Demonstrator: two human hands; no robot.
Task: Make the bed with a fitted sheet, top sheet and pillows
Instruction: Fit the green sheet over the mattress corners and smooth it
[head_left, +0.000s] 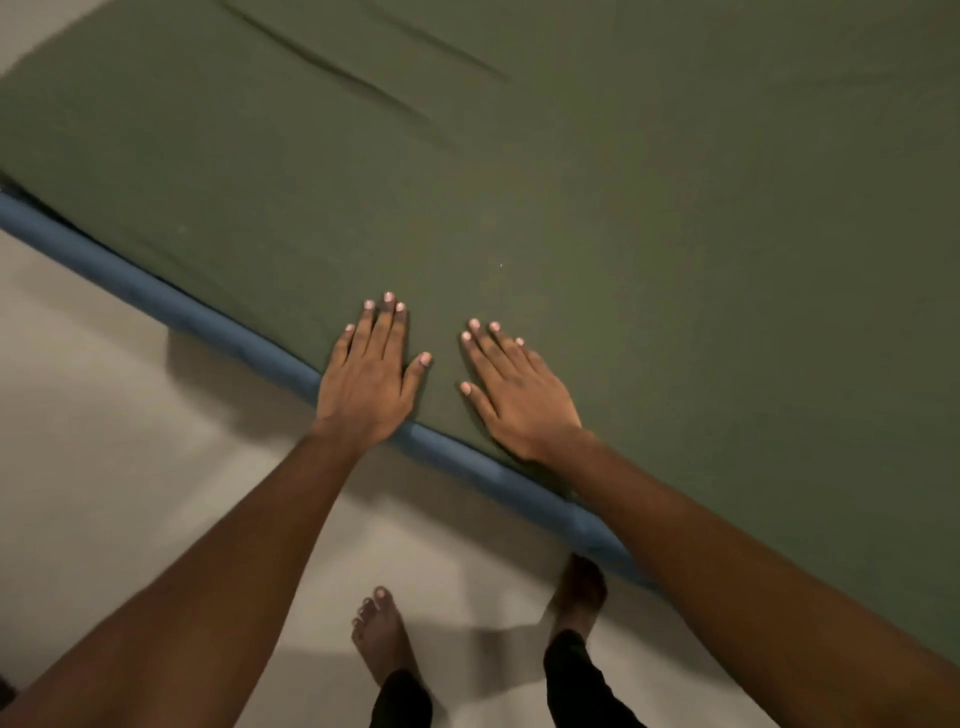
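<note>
A dark green sheet (597, 182) covers the top of the bed and fills most of the view. A few long creases (337, 73) run across it at the far left. Below the sheet's near edge a blue band of the bed's side (218, 317) shows along the floor. My left hand (371, 374) lies flat on the sheet at that edge, fingers straight and together. My right hand (514, 389) lies flat beside it, fingers slightly spread, a hand's width to the right. Neither hand holds anything. No pillows are in view.
Pale floor (104, 415) stretches along the near side of the bed. My bare feet (382, 634) stand on it close to the bed's blue side, the right foot partly under the edge.
</note>
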